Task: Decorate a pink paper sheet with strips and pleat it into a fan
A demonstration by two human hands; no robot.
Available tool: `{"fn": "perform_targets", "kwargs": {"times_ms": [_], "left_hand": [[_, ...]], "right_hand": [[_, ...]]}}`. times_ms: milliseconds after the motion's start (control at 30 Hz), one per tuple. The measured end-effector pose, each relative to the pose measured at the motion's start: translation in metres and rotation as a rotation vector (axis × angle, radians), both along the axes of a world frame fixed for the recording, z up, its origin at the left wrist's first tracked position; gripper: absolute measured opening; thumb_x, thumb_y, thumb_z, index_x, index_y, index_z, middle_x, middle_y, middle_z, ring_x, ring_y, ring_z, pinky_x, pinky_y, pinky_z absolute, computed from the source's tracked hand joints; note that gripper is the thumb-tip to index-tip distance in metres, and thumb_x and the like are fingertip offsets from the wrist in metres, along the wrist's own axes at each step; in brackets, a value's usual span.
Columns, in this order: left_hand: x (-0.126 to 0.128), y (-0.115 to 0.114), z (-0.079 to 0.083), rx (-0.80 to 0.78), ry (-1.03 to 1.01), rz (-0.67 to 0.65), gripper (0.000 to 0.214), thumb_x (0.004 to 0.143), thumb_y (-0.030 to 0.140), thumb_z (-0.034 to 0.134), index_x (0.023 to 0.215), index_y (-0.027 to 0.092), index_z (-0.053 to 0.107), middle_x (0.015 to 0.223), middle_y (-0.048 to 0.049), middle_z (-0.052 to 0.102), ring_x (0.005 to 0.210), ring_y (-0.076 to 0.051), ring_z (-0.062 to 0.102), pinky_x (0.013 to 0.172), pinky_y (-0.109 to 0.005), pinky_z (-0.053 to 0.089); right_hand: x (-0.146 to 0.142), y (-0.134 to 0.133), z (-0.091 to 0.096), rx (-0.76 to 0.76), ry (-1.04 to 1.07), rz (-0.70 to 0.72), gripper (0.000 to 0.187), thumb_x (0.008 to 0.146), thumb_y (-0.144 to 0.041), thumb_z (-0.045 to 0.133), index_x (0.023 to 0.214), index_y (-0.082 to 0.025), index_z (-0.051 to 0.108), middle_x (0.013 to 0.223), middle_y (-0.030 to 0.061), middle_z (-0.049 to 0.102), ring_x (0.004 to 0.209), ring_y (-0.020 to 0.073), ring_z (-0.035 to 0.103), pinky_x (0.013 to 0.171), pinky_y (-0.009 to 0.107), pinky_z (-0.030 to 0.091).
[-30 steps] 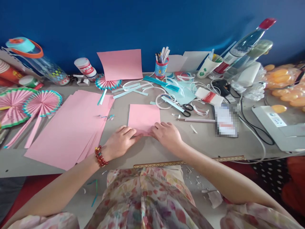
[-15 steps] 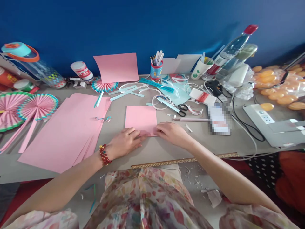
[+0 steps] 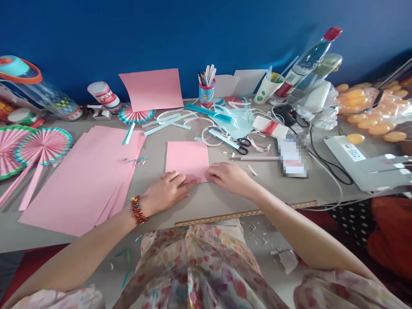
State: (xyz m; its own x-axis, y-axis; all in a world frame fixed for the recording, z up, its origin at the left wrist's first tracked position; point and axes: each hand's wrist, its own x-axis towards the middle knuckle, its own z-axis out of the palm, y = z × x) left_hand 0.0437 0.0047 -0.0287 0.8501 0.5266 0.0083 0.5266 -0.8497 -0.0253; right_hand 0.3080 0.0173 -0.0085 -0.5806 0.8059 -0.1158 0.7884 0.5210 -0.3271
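A small pink paper sheet (image 3: 187, 158) lies flat on the grey table (image 3: 206, 201) in front of me. My left hand (image 3: 165, 192), with a red bead bracelet at the wrist, presses its curled fingers on the sheet's near edge. My right hand (image 3: 229, 177) pinches the same edge at the right corner. Both hands meet along a narrow fold at the paper's near side.
A stack of large pink sheets (image 3: 83, 176) lies left. Finished pink paper fans (image 3: 38, 146) sit far left. Scissors (image 3: 243, 145), paper strips, a pen cup (image 3: 206, 92), a glue jar (image 3: 103, 95), bottles, cables and a power strip (image 3: 354, 154) crowd the back and right.
The view has shifted slightly, so everything sits a little further left. Both hands stay on the near edge of the small pink sheet, the right one slid slightly inward.
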Motion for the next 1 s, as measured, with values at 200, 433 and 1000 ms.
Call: {"fn": "perform_targets", "kwargs": {"times_ms": [200, 433, 1000], "left_hand": [[-0.001, 0.001, -0.003, 0.006, -0.032, -0.009, 0.051, 0.100, 0.043, 0.043, 0.149, 0.033, 0.035, 0.107, -0.0067, 0.055, 0.100, -0.023, 0.049, 0.084, -0.034, 0.042], [-0.001, 0.001, -0.004, -0.005, -0.055, -0.005, 0.042, 0.099, 0.043, 0.045, 0.140, 0.032, 0.048, 0.107, -0.0068, 0.055, 0.102, -0.023, 0.048, 0.085, -0.035, 0.042], [-0.001, 0.002, 0.000, -0.077, -0.042, 0.017, 0.045, 0.099, 0.042, 0.045, 0.143, 0.032, 0.046, 0.108, -0.0075, 0.053, 0.101, -0.024, 0.047, 0.087, -0.037, 0.043]], "right_hand": [[0.001, -0.001, -0.001, -0.018, 0.027, -0.027, 0.018, 0.095, -0.024, 0.052, 0.080, -0.019, 0.060, 0.085, 0.0032, 0.067, 0.079, 0.0166, 0.057, 0.068, 0.026, 0.031], [-0.005, -0.005, 0.000, -0.016, 0.010, -0.214, 0.018, 0.093, -0.037, 0.056, 0.086, -0.020, 0.058, 0.083, 0.0022, 0.067, 0.073, 0.0163, 0.056, 0.059, 0.026, 0.025], [-0.006, -0.020, -0.029, 0.282, -0.137, -0.107, 0.023, 0.100, -0.034, 0.048, 0.093, -0.018, 0.063, 0.089, 0.0076, 0.066, 0.085, 0.0217, 0.056, 0.074, 0.032, 0.034]]}}
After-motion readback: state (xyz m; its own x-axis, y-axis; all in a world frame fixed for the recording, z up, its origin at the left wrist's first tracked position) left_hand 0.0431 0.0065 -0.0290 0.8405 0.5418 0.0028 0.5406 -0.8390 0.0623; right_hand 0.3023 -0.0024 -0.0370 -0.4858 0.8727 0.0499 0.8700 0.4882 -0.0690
